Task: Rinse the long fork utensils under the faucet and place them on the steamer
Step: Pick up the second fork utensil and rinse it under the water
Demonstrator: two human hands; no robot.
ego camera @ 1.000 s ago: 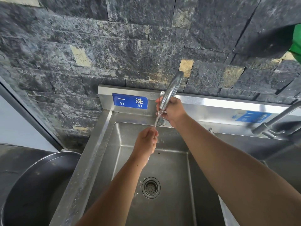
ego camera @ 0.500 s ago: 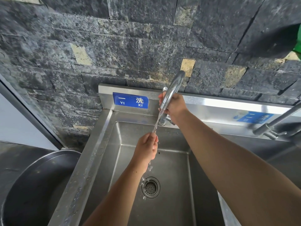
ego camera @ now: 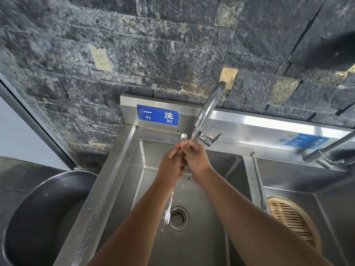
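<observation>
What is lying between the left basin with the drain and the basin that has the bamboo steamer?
In the head view, a second long fork lies along the steel divider between the basins, its tines reaching the steamer.

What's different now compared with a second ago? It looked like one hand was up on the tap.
The right hand has left the faucet handle and come down to join the left hand on the long fork, both rubbing it under the running water. The left hand keeps its hold, tines hanging over the drain. A second long fork on the divider and the steamer only come into view now.
</observation>
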